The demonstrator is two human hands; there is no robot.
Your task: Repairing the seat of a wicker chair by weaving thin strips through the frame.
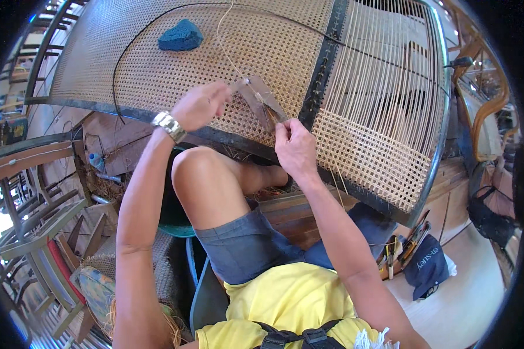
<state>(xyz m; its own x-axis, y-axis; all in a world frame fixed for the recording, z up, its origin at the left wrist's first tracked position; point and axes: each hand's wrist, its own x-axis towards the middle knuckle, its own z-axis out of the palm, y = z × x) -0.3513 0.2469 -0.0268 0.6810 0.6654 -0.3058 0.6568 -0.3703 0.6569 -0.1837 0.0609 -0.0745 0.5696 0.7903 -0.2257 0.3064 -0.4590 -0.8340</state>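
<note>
Below, woven cane [157, 75] — right hand [297, 148] pinching brown board [252, 101], left hand [201, 107] near.

- Away left, wooden chair frames [51, 225] crowded together!
- Near them, up popped a blue bottle [96, 160].
- Far right, a curved wooden frame [504, 94] showed, black bag [490, 216] below.
- Lower right, there lay navy cloth [425, 266]!

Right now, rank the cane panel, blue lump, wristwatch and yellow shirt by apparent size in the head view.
1. Cane panel
2. Yellow shirt
3. Blue lump
4. Wristwatch
Apparent sizes only; nearness to the camera may inflate the shirt.
</note>
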